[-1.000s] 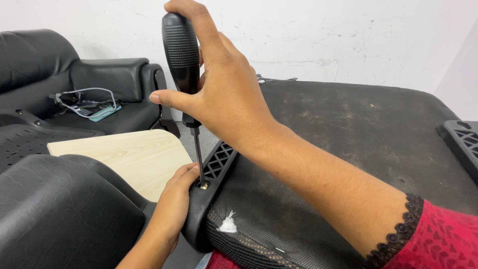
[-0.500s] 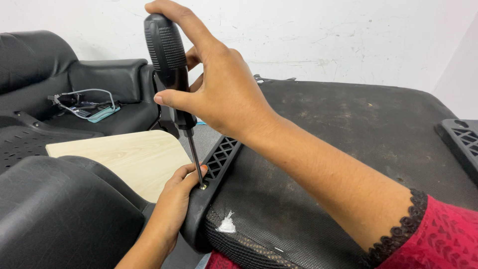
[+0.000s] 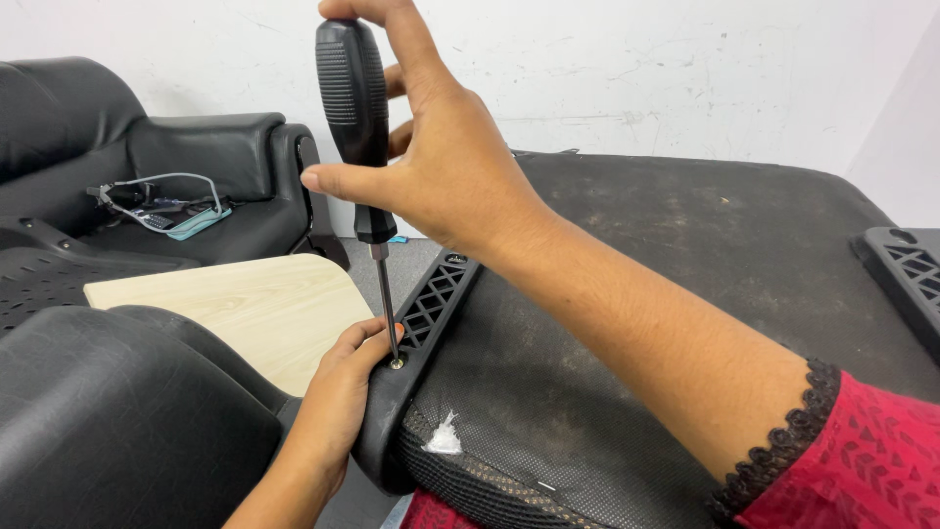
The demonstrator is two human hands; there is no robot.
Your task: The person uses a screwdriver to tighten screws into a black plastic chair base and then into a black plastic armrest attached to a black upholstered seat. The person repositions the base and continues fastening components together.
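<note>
Screwdriver [image 3: 354,108] now more upright in right hand [image 3: 446,157], left hand [image 3: 338,397] w/ fingers on black frame [image 3: 416,333]; white wall [image 3: 685,69].

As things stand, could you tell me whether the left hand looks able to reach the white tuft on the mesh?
Probably yes. The left hand steadies the black frame at the screw, and the white tuft lies close by on the mesh, with nothing between them. It would have to let go of the frame first.
</note>
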